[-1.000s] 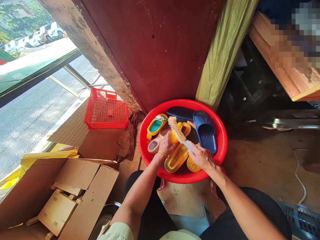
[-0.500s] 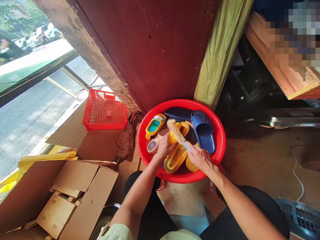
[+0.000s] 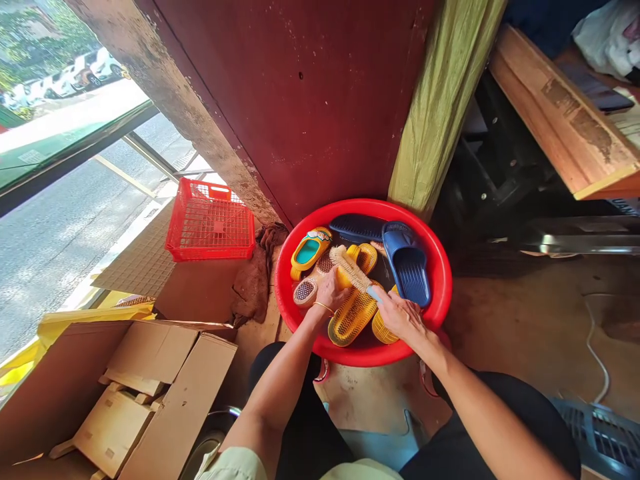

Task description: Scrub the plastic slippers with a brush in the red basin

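Between my knees stands a red basin (image 3: 443, 267) holding several slippers and shoes. My left hand (image 3: 330, 288) grips a yellow slipper (image 3: 353, 321) by its strap side. In my right hand (image 3: 400, 312) is a scrub brush (image 3: 353, 270) with pale bristles and a light blue handle; its bristles lie over the slipper's yellow strap. Blue slippers (image 3: 407, 267) rest at the basin's right and back. A small yellow shoe with a teal inside (image 3: 309, 251) lies at the left, near a pinkish shoe (image 3: 305, 291). Another yellow slipper (image 3: 384, 327) is partly under my right hand.
A red plastic crate (image 3: 215, 223) sits on cardboard at the left, near a brown cloth (image 3: 250, 283). An open cardboard box (image 3: 175, 393) with wooden pieces stands front left. Behind the basin are a dark red panel (image 3: 300, 100) and a green curtain (image 3: 440, 107).
The brush in my right hand has shifted slightly left and down over the slipper's strap. My left hand stays in nearly the same place on the slipper.
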`<control>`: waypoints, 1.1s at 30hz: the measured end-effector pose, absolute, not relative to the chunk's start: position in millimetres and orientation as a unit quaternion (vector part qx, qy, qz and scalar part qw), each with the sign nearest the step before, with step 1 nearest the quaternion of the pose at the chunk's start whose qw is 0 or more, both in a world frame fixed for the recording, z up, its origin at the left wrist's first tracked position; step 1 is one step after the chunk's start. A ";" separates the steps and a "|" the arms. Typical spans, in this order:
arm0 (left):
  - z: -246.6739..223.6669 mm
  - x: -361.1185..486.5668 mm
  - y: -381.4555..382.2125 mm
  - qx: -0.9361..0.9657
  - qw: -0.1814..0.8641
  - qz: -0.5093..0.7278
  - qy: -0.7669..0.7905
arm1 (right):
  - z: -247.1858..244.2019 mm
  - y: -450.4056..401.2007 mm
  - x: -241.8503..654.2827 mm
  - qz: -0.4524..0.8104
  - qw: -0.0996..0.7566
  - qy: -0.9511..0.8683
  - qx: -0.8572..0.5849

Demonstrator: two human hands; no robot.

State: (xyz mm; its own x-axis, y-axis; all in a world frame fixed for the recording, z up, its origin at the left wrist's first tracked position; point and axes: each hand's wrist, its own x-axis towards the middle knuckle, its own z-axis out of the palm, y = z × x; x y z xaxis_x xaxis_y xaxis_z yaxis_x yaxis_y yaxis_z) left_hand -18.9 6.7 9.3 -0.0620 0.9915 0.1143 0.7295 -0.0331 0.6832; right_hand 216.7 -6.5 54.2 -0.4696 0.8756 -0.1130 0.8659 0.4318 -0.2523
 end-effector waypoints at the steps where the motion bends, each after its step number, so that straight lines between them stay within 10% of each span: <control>1: 10.6 -19.8 6.9 0.649 0.222 0.293 0.666 | 53.9 -2.2 218.3 0.135 0.011 -0.836 -0.532; 33: 16.0 -26.8 9.9 0.600 0.277 0.368 0.654 | 27.9 15.1 221.2 0.176 0.071 -0.813 -0.550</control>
State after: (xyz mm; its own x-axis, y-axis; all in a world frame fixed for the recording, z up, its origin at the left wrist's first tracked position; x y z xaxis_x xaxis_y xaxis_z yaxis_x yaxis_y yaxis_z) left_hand -26.8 9.9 16.0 -0.1267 0.9889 0.0777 0.5811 0.0105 0.8138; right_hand 221.2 15.1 27.9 -0.3847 0.9197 -0.0779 0.8693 0.3327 -0.3656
